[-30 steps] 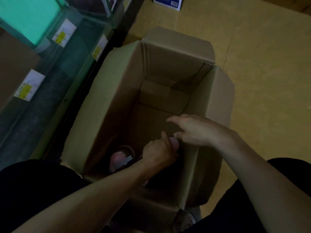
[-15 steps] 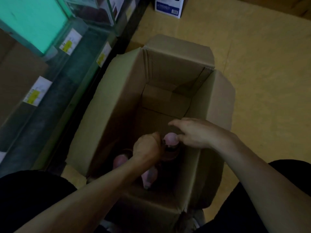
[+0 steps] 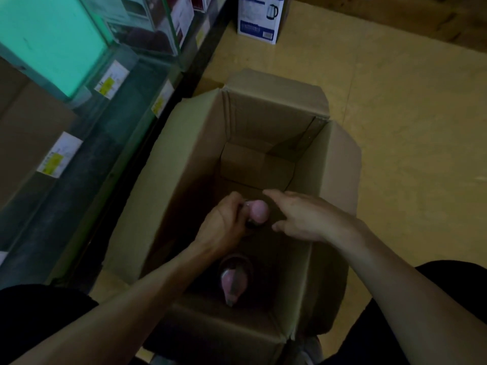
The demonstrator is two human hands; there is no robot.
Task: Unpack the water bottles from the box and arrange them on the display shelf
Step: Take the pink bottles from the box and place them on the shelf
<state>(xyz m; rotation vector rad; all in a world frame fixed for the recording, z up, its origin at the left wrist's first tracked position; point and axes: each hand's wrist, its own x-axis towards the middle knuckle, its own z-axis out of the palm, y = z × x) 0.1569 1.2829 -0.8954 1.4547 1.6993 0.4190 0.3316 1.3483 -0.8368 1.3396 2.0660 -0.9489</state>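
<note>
A pink-capped water bottle (image 3: 257,214) is gripped by the left hand (image 3: 224,227) inside the open cardboard box (image 3: 184,164).

The bottle is held upright in the middle of the box, with the left fingers closed around its neck just below the cap. The right hand (image 3: 303,217) is held at three o'clock from the cap, just beside it, with its fingers spread apart and nothing clasped in them; whether the cap is touched cannot be told. A second water bottle (image 3: 233,281), also pink-capped, is seen at six o'clock from the first, deeper in the box's shadow. The display shelf (image 3: 87,159), with its price tags (image 3: 59,155), is seen at nine o'clock from the box, and a kettle carton (image 3: 261,18) on the yellow floor (image 3: 408,127) at twelve o'clock.
</note>
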